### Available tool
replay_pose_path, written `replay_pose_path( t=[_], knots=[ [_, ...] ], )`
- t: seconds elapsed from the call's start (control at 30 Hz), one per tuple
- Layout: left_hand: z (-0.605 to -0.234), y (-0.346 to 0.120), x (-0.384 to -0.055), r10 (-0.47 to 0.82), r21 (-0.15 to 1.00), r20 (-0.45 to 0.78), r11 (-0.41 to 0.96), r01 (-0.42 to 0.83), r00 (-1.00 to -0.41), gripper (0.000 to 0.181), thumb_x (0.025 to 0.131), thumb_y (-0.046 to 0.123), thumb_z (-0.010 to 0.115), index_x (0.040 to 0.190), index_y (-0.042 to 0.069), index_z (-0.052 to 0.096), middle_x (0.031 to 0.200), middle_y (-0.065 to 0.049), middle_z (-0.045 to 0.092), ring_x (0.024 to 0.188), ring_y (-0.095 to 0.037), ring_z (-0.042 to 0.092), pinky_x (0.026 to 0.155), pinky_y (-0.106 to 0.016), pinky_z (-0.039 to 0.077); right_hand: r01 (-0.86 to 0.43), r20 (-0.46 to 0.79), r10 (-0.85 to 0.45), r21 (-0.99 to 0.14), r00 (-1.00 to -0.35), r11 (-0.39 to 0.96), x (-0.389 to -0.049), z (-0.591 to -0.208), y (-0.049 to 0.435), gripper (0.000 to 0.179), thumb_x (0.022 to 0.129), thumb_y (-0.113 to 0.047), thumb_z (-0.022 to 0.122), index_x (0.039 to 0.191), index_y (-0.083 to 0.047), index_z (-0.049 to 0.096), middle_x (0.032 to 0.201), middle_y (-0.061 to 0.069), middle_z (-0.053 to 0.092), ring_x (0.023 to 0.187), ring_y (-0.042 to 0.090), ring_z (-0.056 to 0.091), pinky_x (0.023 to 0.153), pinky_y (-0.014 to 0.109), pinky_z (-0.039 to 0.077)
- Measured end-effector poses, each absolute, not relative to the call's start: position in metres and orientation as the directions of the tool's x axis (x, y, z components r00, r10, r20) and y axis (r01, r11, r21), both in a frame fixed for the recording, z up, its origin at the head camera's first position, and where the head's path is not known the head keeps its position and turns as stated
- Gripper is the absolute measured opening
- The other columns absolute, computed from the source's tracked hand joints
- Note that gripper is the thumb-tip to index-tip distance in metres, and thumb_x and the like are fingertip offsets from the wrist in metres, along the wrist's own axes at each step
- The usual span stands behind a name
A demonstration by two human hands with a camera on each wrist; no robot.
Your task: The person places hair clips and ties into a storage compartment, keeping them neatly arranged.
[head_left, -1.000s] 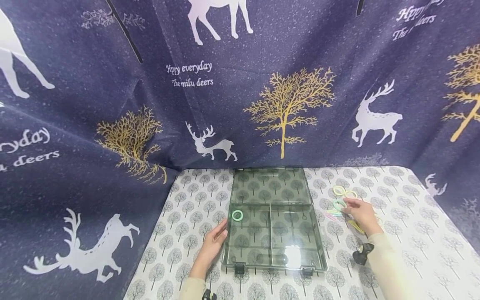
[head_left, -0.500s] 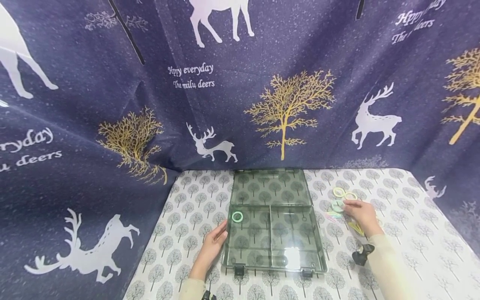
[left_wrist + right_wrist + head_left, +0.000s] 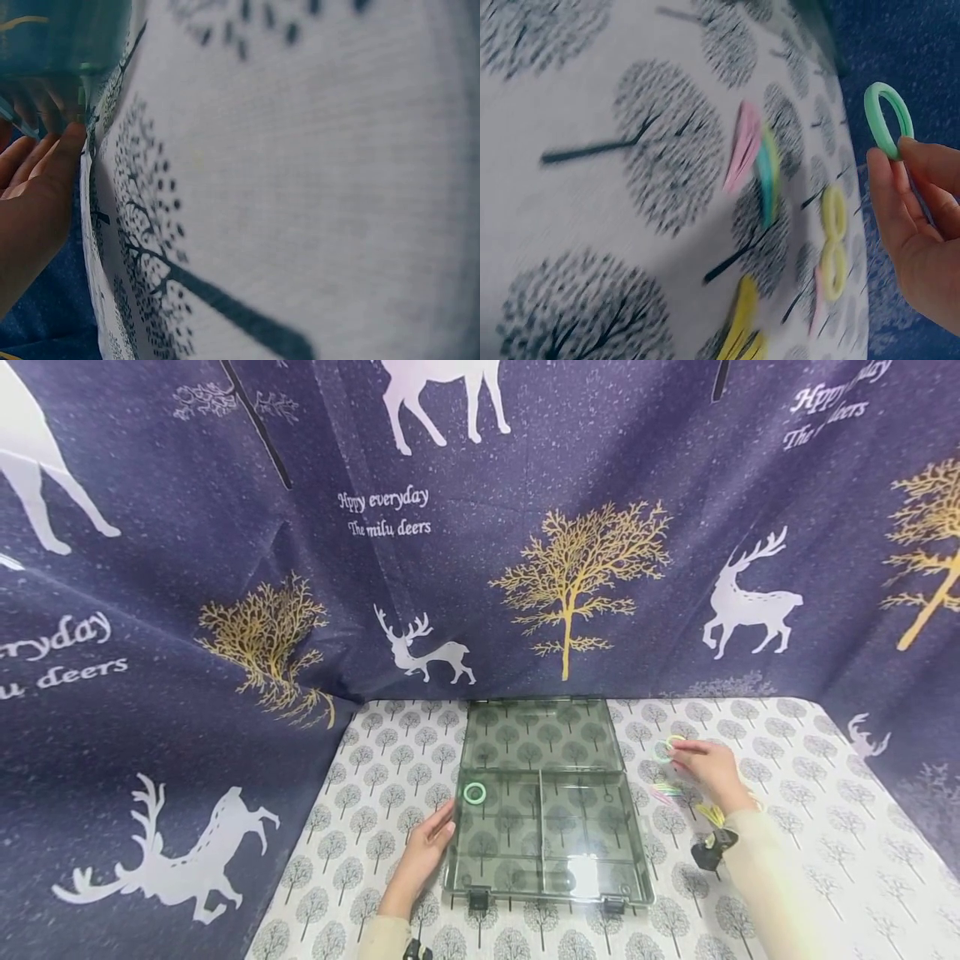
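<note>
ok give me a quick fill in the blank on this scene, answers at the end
The right hand pinches a ring coloured ____. From the wearer's viewpoint, the left hand touches the box on its ____ side. The lid is ____, not closed. In the right wrist view, the two rings side by side on the patterned cloth are coloured ____.

Missing words: green; left; open; yellow

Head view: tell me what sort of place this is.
Probably a table corner made up for sorting small items indoors; the room beyond is hidden. A dark deer-print curtain screens it, a tree-print tablecloth covers the table, and an open see-through box lies on that.
</note>
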State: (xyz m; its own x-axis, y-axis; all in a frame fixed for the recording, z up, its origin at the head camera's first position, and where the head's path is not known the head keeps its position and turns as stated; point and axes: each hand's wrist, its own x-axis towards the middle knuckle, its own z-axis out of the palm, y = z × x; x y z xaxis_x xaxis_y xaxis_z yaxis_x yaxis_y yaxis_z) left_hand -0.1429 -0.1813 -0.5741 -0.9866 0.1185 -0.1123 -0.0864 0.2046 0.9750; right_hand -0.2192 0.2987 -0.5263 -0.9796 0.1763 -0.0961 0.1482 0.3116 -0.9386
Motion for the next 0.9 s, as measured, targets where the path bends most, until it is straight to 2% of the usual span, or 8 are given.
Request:
replay_pose_path(
  t=[0.13, 0.23, 0.3, 0.6, 0.9],
  knots=[
    [-0.575, -0.181, -0.143, 0.114, 0.974, -0.119, 0.208, -0.093, -0.986, 0.049, 0.099, 0.015, 0.051, 0.146, 0.011, 0.040, 0.149, -0.013, 0.040, 0.137, -0.034, 0.035, 0.114, -0.044, 0.027, 0.168, -0.141, 0.151, -0.969, -0.978, 0.182, -0.224, -0.517, 0.289, 0.046, 0.091, -0.005, 0.065, 0.128, 0.017, 0.048, 0.098, 0.009, 0.071, 0.076, 0.002, 0.069, 0.080, 0.024, 0.058],
    [-0.576, -0.182, -0.144, 0.115, 0.973, -0.116, 0.214, -0.089, -0.987, 0.048, 0.099, 0.014, 0.051, 0.146, 0.009, 0.040, 0.148, -0.015, 0.040, 0.137, -0.034, 0.037, 0.113, -0.043, 0.029, 0.199, -0.188, 0.129, -0.978, -0.974, 0.071, -0.228, -0.512, 0.282, 0.047, 0.091, -0.003, 0.064, 0.129, 0.018, 0.046, 0.088, -0.008, 0.070, 0.078, 0.002, 0.069, 0.083, 0.023, 0.057],
    [-0.577, -0.182, -0.145, 0.116, 0.972, -0.110, 0.222, -0.082, -0.987, 0.048, 0.099, 0.015, 0.051, 0.146, 0.009, 0.040, 0.148, -0.015, 0.040, 0.137, -0.034, 0.037, 0.113, -0.043, 0.029, 0.204, -0.200, 0.122, -0.979, -0.972, 0.022, -0.230, -0.509, 0.277, 0.045, 0.091, -0.002, 0.064, 0.128, 0.017, 0.048, 0.085, -0.011, 0.069, 0.077, 0.003, 0.069, 0.083, 0.022, 0.056],
    [-0.579, -0.183, -0.147, 0.109, 0.970, -0.105, 0.229, -0.077, -0.989, 0.046, 0.099, 0.014, 0.050, 0.145, 0.010, 0.042, 0.148, -0.014, 0.041, 0.136, -0.034, 0.037, 0.113, -0.045, 0.028, 0.201, -0.207, 0.074, -0.976, -0.976, -0.082, -0.240, -0.497, 0.246, 0.047, 0.090, 0.004, 0.061, 0.130, 0.020, 0.043, 0.088, -0.005, 0.068, 0.078, 0.007, 0.070, 0.082, 0.021, 0.057],
    [-0.578, -0.183, -0.147, 0.110, 0.974, -0.109, 0.210, -0.084, -0.988, 0.047, 0.099, 0.014, 0.050, 0.145, 0.010, 0.042, 0.148, -0.012, 0.041, 0.137, -0.033, 0.036, 0.115, -0.045, 0.025, 0.198, -0.199, 0.022, -0.979, -0.980, -0.054, -0.249, -0.492, 0.212, 0.042, 0.091, 0.006, 0.060, 0.127, 0.022, 0.046, 0.086, -0.004, 0.068, 0.076, 0.007, 0.070, 0.080, 0.022, 0.058]
  ],
)
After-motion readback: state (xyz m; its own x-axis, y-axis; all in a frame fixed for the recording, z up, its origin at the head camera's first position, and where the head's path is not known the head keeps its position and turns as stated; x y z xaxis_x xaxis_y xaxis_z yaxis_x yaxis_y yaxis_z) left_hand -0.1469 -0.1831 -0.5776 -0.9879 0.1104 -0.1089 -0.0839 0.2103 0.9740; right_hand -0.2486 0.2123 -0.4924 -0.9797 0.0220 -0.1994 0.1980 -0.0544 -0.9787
